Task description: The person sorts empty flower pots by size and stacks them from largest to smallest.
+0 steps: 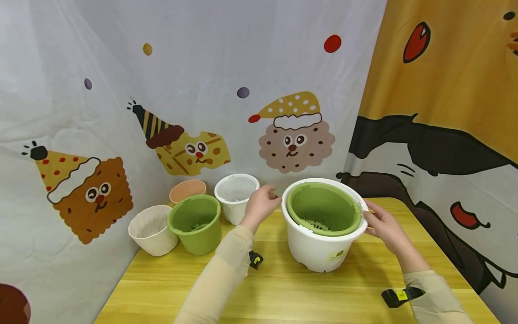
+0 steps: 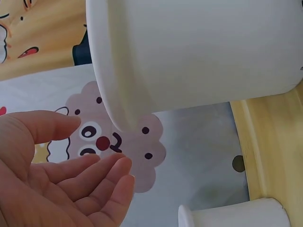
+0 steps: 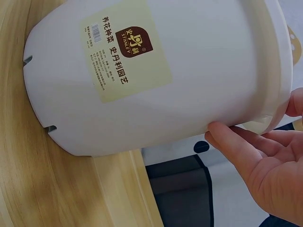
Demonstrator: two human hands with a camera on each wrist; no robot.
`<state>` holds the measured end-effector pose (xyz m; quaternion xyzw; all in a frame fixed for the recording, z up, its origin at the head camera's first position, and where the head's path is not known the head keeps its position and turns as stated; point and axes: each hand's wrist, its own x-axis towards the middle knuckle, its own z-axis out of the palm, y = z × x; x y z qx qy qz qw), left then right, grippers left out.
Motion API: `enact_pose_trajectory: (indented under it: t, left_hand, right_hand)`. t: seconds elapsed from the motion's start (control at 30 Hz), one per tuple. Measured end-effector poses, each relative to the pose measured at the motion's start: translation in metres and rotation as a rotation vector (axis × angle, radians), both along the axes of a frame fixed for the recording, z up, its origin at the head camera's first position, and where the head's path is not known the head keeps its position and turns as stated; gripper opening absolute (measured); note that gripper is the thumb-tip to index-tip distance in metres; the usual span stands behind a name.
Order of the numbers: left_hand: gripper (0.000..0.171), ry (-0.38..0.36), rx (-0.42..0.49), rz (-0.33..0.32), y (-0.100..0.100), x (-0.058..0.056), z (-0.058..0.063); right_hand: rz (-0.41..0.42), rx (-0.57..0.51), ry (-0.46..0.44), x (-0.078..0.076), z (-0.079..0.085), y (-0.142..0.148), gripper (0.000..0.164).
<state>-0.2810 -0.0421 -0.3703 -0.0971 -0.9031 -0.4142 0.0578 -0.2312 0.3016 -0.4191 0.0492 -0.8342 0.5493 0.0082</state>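
Wooden table (image 1: 291, 297): large white pot (image 1: 311, 252) upright on it. Nested green pot (image 1: 336, 202) inside large white pot. Right hand (image 1: 386, 229) grips that pot's right rim; left hand (image 1: 259, 208) just left of it, fingers relaxed, apart.

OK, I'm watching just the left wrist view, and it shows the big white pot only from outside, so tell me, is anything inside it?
Observer: Yes, in the head view a green pot sits inside the big white pot.
Operator: Good. And where's the right hand?
Observer: At the right side of the big white pot, touching its outer wall just below the rim.
Operator: Anything printed on that pot?
Observer: Yes, the right wrist view shows a label on its side, with "STANLEY" on it.
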Motion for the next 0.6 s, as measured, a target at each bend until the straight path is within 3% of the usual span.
enact_pose_trajectory:
  t: [0.6]
  left_hand:
    - [0.046, 0.006, 0.081, -0.013, -0.008, 0.011, -0.012]
  right_hand:
    - [-0.001, 0.001, -0.008, -0.001, -0.002, 0.001, 0.062]
